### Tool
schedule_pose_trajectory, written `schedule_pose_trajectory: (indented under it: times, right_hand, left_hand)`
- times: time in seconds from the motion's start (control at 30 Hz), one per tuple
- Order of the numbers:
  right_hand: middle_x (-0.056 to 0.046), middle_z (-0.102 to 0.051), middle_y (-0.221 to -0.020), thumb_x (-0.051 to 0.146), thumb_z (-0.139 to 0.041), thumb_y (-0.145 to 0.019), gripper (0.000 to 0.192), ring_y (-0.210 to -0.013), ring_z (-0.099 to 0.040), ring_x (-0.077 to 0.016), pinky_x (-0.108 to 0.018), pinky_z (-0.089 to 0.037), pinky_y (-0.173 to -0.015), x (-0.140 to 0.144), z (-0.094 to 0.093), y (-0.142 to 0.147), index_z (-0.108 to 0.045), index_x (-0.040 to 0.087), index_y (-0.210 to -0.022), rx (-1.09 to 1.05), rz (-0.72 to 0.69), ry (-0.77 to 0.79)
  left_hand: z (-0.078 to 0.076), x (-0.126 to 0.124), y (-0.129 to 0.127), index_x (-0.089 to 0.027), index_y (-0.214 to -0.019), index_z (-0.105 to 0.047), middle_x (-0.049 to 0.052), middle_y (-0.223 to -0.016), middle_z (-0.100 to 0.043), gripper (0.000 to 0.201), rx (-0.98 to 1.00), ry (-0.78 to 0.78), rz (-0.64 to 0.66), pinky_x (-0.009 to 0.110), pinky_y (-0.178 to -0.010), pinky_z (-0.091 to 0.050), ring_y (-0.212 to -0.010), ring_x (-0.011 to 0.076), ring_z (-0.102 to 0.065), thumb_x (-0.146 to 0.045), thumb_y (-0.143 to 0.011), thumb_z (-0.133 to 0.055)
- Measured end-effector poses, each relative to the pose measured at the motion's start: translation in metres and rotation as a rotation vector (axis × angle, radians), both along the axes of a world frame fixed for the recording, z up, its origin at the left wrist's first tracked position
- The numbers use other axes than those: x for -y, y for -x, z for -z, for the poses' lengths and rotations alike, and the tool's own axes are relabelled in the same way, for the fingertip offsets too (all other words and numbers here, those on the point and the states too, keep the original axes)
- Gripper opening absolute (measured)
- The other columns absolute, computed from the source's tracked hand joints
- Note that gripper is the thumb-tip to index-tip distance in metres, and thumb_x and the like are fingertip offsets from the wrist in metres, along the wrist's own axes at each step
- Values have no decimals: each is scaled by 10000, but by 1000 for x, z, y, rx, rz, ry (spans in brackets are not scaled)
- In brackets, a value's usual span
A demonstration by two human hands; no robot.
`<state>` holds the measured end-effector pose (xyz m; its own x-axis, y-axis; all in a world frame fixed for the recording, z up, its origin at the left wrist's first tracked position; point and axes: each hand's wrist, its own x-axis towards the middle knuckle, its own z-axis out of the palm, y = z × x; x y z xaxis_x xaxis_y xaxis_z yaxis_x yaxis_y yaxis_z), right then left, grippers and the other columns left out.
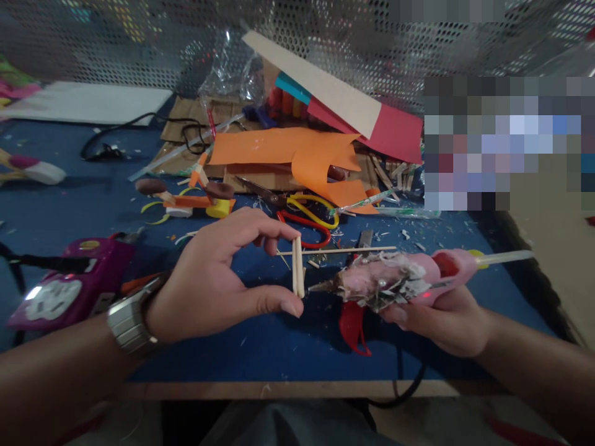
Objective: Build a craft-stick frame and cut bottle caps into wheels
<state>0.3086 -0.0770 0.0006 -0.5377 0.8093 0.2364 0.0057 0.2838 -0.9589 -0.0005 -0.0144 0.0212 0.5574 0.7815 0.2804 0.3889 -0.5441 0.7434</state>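
Your left hand (214,279) pinches a pair of short wooden sticks (298,266) upright between thumb and fingertips, just above the blue table (279,353). Your right hand (446,322) is wrapped around the pink glue gun (395,282), nozzle level and pointing at the lower half of the sticks, tip just beside them, not clearly touching

Looks like the gluing step: bead goes on the stick pair. Next move calls for closing that small gap with a steady nozzle, keeping your thumb clear of the hot tip, since it sits right under the joint

Room: near table edge is close below both wrists, gun cord drops over it. Purple device (69,285) sits beside your left forearm. A long thin stick (334,251) lies just behind the work, then scissors (302,210) with red and yellow handles, then orange paper (302,155) and a cardboard pile against the mesh wall. Open blue surface is left of centre, behind your left hand
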Motion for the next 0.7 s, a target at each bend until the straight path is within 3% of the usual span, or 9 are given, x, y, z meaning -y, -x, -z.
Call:
schedule_pose_trajectory:
  times: [0.13,0.23,0.43,0.7]
  right_hand:
    - [-52,-858,-1048,161,-729,-996,464,-918,-842,-270,-362,-696,-951,-1,-1,0,-805,362,-1407,7,-54,7]
    - [-61,-846,-1260,134,-701,-1010,566,-1167,-829,-283,-362,-635,-1118,-1,-1,-2,-730,382,-1517,18,-108,26]
    - [-27,-857,-1257,140,-731,-982,597,-1167,-840,-291,-359,-661,-1089,-1,2,-1,-737,444,-1495,14,-70,27]
    - [-41,-832,-1346,114,-687,-1006,619,-1271,-802,-296,-405,-619,-1172,-2,-2,0,-706,427,-1539,40,-106,-14]
  left_hand:
    - [2,-1,0,-280,-1196,-786,20,-960,-716,740,3,5,-2,409,-870,-565,-864,239,-687,-841,-722,-872]
    - [1,-1,0,-268,-1186,-788,24,-958,-718,746,-1,4,-3,410,-878,-562,-869,242,-690,-845,-720,-869]
    - [-1,0,-1,-266,-1172,-795,23,-943,-716,738,-1,-11,-7,408,-879,-566,-854,237,-686,-853,-729,-854]
    - [0,-1,-2,-277,-1193,-805,25,-953,-735,746,-9,-29,-4,393,-877,-569,-854,238,-694,-854,-723,-857]
